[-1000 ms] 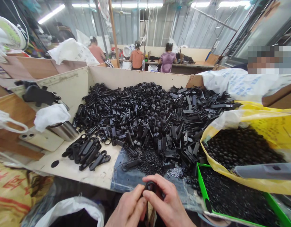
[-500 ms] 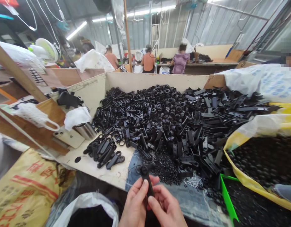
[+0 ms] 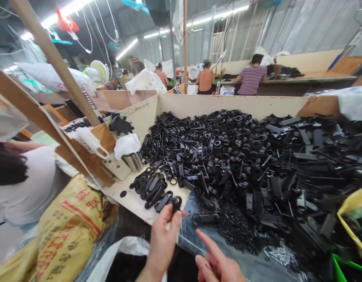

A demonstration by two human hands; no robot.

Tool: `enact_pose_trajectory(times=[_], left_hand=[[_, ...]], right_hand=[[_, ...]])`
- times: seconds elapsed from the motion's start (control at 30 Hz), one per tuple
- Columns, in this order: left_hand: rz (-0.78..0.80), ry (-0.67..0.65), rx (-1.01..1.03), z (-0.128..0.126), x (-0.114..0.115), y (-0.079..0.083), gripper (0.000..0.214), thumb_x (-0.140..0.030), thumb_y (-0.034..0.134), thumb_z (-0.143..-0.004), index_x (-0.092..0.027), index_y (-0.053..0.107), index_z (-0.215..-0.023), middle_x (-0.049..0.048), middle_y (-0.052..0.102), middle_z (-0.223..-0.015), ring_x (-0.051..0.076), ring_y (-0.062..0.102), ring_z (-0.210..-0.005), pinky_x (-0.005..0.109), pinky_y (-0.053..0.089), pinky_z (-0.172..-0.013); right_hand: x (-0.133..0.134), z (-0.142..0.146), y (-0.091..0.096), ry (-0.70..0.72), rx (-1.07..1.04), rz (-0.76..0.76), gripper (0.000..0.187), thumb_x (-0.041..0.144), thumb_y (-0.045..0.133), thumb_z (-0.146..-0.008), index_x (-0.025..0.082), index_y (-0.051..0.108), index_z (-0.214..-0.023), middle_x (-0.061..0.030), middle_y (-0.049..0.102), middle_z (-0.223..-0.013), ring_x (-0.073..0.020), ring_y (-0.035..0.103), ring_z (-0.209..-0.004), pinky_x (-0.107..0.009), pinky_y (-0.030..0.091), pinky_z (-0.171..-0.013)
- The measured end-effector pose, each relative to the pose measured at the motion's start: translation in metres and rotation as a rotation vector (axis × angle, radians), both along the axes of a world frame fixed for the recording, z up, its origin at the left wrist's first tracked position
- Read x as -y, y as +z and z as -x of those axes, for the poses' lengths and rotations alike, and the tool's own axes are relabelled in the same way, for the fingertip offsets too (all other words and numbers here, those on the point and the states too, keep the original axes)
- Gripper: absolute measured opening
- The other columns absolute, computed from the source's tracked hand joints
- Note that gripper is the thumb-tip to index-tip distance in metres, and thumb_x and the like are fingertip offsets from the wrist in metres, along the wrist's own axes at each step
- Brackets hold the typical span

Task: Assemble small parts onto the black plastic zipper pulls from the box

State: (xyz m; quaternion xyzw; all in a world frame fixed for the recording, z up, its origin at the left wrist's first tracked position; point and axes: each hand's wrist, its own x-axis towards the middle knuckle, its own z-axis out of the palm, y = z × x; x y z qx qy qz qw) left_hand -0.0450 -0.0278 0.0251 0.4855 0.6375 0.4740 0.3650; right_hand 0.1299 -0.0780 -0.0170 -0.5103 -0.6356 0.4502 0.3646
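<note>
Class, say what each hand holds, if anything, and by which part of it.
The left hand grips a black part near its rounded end; the right hand shows nothing held.

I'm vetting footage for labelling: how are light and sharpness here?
Head view: tube lights glare white; head view: the black part in the left hand shows little detail; head view: small print on the red-lettered sack is too soft to read.

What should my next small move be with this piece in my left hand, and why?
Probably lay the black ring-ended piece on the small pile of similar pieces: your left hand holds it by that pile's near edge as the camera sees it, and your right hand is clear of it.
</note>
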Motion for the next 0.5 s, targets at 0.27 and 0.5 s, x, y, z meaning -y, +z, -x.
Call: enact_pose_trajectory(times=[0.27,0.5], left_hand=[[-0.319,0.051,-0.752,0.072,-0.065,0.000,0.029,-0.028,0.059,-0.091,-0.018,0.074,-0.114,0.0160,0.073,-0.128,0.037,0.059,-0.125,0.055,0.034,-0.107],[-0.477,0.143,-0.959,0.062,-0.054,-0.014,0.028,-0.026,0.054,-0.097,-0.021,0.072,-0.118,0.0151,0.070,-0.133,0.035,0.054,-0.132,0.056,0.030,-0.110]], right_hand=[[-0.054,-0.039,0.042,-0.111,0.601,-0.447,0.037,0.040,0.039,-0.106,0.023,0.067,-0.124,-0.0056,0.072,-0.095,-0.0182,0.074,-0.068,-0.026,0.055,-0.059],[-0.073,-0.039,0.038,-0.008,0.880,-0.440,0.017,0.024,0.054,-0.100,0.023,0.068,-0.110,-0.0037,0.069,-0.099,-0.0180,0.073,-0.073,-0.026,0.053,-0.061]])
